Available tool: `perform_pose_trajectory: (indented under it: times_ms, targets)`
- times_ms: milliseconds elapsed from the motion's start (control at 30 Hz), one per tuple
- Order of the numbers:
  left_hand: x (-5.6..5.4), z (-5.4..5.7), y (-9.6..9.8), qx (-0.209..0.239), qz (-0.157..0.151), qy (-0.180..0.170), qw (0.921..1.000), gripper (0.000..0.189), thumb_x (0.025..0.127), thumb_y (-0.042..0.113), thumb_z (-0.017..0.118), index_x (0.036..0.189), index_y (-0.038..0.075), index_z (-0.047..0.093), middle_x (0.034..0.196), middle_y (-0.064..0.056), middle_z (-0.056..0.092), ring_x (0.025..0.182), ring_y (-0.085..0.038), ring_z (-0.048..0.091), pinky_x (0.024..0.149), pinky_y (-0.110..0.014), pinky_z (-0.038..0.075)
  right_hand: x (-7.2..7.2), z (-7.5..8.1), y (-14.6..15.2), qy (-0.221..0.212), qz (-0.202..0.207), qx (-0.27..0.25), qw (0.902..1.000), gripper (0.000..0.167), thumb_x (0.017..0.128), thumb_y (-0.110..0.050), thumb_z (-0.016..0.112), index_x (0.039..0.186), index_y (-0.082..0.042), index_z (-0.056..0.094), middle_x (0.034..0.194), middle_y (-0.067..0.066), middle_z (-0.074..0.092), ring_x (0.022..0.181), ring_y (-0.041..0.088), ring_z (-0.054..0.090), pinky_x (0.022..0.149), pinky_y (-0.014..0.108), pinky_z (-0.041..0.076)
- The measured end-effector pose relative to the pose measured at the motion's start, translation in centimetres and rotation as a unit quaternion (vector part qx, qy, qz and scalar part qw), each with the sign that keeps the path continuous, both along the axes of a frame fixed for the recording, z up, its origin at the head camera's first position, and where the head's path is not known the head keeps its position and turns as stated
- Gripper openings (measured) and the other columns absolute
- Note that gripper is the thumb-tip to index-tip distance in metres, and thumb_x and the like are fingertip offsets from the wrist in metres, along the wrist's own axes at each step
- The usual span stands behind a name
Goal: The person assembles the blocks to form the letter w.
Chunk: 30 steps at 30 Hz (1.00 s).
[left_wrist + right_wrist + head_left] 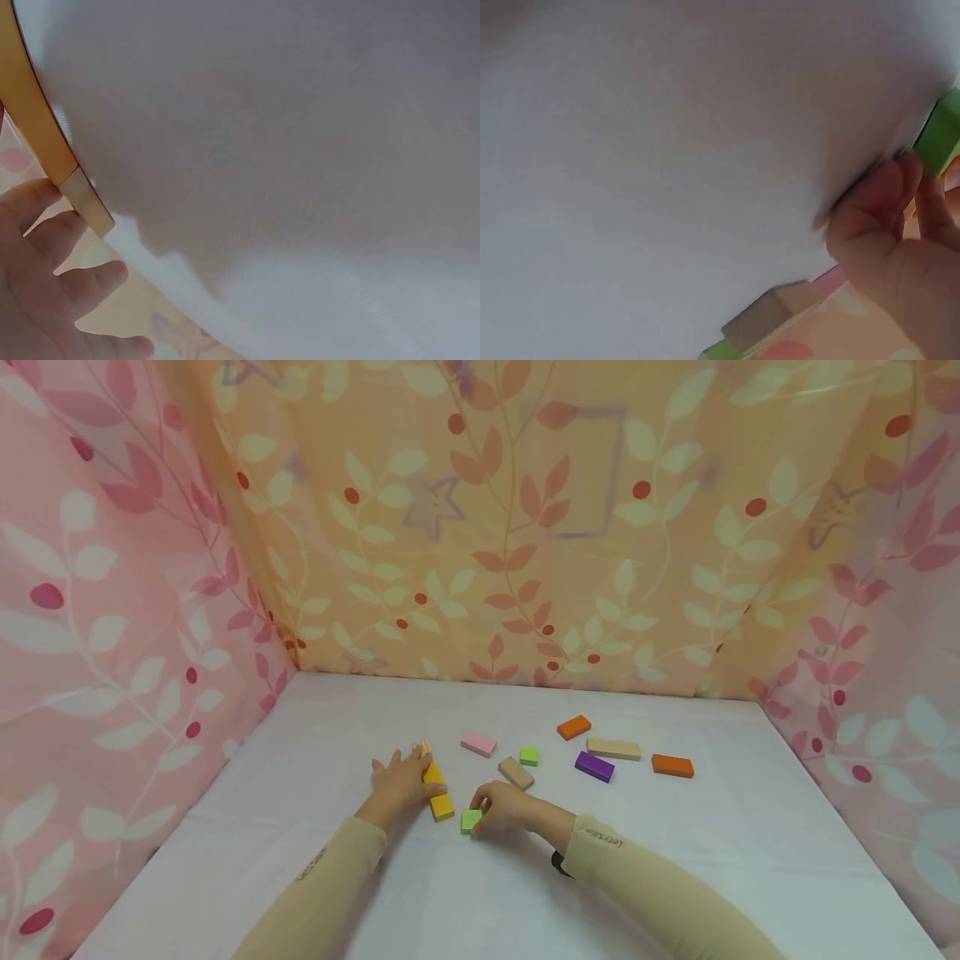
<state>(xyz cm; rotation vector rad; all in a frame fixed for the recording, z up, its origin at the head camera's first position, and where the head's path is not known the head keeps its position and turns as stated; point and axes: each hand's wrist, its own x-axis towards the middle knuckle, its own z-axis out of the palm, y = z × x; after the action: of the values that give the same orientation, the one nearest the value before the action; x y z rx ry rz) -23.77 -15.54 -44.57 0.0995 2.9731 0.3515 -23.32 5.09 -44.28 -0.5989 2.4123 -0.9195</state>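
Note:
My left hand [401, 783] rests by a row of blocks, its fingers spread. Its thumb lies over a yellow block [442, 807], and in the left wrist view two fingertips touch the row's side near a small plain wooden block [88, 202] that continues the yellow blocks [37, 120]. The other fingers stand off the row. Just right of its near end, my right hand [504, 807] pinches a light green block [470, 821] between thumb and fingers, close over the white table. The right wrist view shows this green block [941, 135] at the fingertips.
Beyond the right hand lie a wooden block [516, 772], a pink block [478, 743] and another green block [529, 756]. Farther right are a purple block [595, 767], a long wooden block [613, 748] and two orange blocks [573, 727]. Patterned cloth walls [480, 527] enclose the white table [750, 843].

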Motion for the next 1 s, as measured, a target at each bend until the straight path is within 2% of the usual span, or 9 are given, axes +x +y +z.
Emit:
perform_pose_trajectory:
  times_ms: [167, 267, 567, 767, 833, 1000]
  targets:
    - [-0.1, -0.2, 0.1, 0.009, 0.001, -0.009, 0.9999, 0.075, 0.087, 0.048, 0.068, 0.143, 0.004, 0.047, 0.151, -0.021, 0.036, 0.137, -0.05, 0.028, 0.103, -0.074, 0.016, 0.2, -0.2, 0.2, -0.044, -0.017, -0.024, 0.9986, 0.015, 0.085, -0.009, 0.074, 0.098, -0.006, 0.068, 0.085, 0.003, 0.059, 0.073, 0.015, 0.051, 0.06, 0.026, 0.043]
    - [-0.1, -0.4, 0.2, 0.013, 0.003, -0.015, 0.9998, 0.076, 0.087, 0.048, 0.068, 0.144, 0.004, 0.046, 0.151, -0.021, 0.035, 0.137, -0.05, 0.028, 0.103, -0.073, 0.017, 0.4, -0.5, 0.2, -0.05, -0.031, -0.034, 0.9977, 0.007, 0.085, -0.006, 0.072, 0.091, -0.007, 0.069, 0.08, 0.002, 0.057, 0.071, 0.015, 0.05, 0.059, 0.025, 0.041]
    - [-0.3, -0.3, 0.0, 0.016, 0.008, -0.014, 0.9997, 0.075, 0.088, 0.048, 0.067, 0.145, 0.004, 0.045, 0.152, -0.021, 0.033, 0.136, -0.05, 0.029, 0.102, -0.073, 0.02, 0.3, -0.9, -0.8, -0.018, -0.058, -0.008, 0.9981, 0.007, 0.083, -0.012, 0.077, 0.087, -0.011, 0.072, 0.089, 0.001, 0.059, 0.081, 0.017, 0.051, 0.068, 0.03, 0.043]
    - [-0.3, -0.6, -0.2, 0.024, 0.004, -0.011, 0.9997, 0.074, 0.088, 0.047, 0.067, 0.144, 0.004, 0.046, 0.152, -0.023, 0.032, 0.136, -0.051, 0.029, 0.101, -0.074, 0.02, 0.2, -0.7, -1.2, -0.018, -0.07, -0.002, 0.9974, 0.008, 0.083, -0.013, 0.077, 0.089, -0.01, 0.073, 0.101, 0.003, 0.062, 0.088, 0.019, 0.051, 0.077, 0.035, 0.045]
    - [-0.2, -0.6, -0.2, 0.025, 0.004, -0.011, 0.9996, 0.073, 0.088, 0.046, 0.067, 0.144, 0.004, 0.046, 0.152, -0.023, 0.032, 0.136, -0.051, 0.029, 0.101, -0.074, 0.02, 0.1, -0.7, -1.2, -0.021, -0.073, -0.004, 0.9971, 0.009, 0.083, -0.013, 0.078, 0.09, -0.01, 0.073, 0.102, 0.003, 0.063, 0.088, 0.019, 0.05, 0.077, 0.035, 0.044]
    - [-0.2, -0.4, -0.1, 0.025, 0.005, -0.016, 0.9995, 0.073, 0.089, 0.046, 0.067, 0.145, 0.004, 0.044, 0.153, -0.022, 0.031, 0.137, -0.051, 0.028, 0.102, -0.074, 0.018, 0.0, -0.7, -1.4, -0.033, -0.084, -0.007, 0.9959, 0.009, 0.082, -0.013, 0.078, 0.09, -0.009, 0.074, 0.096, 0.002, 0.061, 0.084, 0.018, 0.05, 0.07, 0.03, 0.042]
